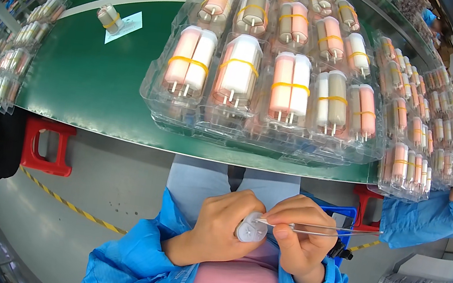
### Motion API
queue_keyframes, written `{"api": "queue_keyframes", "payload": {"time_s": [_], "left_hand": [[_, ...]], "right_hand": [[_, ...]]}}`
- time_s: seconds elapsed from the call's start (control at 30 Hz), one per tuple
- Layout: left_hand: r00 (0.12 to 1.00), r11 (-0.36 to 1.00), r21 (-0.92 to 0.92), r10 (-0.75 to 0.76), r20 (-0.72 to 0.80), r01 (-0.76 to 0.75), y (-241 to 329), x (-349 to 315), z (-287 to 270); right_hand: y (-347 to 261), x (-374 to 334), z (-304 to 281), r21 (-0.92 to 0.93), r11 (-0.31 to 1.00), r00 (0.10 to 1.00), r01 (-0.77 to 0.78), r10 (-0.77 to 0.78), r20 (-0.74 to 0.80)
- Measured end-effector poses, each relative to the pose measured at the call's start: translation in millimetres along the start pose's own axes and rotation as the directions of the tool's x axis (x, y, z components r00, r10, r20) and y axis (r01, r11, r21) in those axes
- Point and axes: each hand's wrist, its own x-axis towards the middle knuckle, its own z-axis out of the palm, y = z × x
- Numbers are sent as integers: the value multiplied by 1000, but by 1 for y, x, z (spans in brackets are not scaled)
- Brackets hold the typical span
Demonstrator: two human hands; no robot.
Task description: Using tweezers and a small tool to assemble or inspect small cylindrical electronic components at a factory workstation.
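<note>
In front of my lap, my left hand is closed around a small part whose round, pale grey end face is turned up. Small holes and marks show on that face; the rest of the part is hidden in my palm. My right hand pinches a thin metal tool with two slender silvery prongs sticking out to the right. At the pinch, a small white tip meets the upper right of the grey face. Whether it enters a hole cannot be made out.
A stack of clear plastic trays holds banded pink, white and grey cylinders near the green table's front edge. One banded bundle stands beside a paper slip. Red stools, a blue bin and seated co-workers flank me.
</note>
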Motion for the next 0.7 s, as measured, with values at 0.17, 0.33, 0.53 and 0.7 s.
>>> {"api": "queue_keyframes", "payload": {"time_s": [0.17,0.33,0.53,0.7], "left_hand": [[1000,1000,2,9,-1,-9,-1,-1,1],[999,999,16,36,-7,-36,-1,0,1],[998,997,38,67,-17,-67,-3,0,1],[997,997,50,67,-25,-66,-3,-2,2]], "right_hand": [[0,-1,-1,4,1000,1000,-2,2,0],[-1,-1,-1,-80,995,998,62,-60,36],[-6,0,-1,-162,983,993,92,-79,83],[-7,1,-2,-173,979,991,106,-88,105]]}}
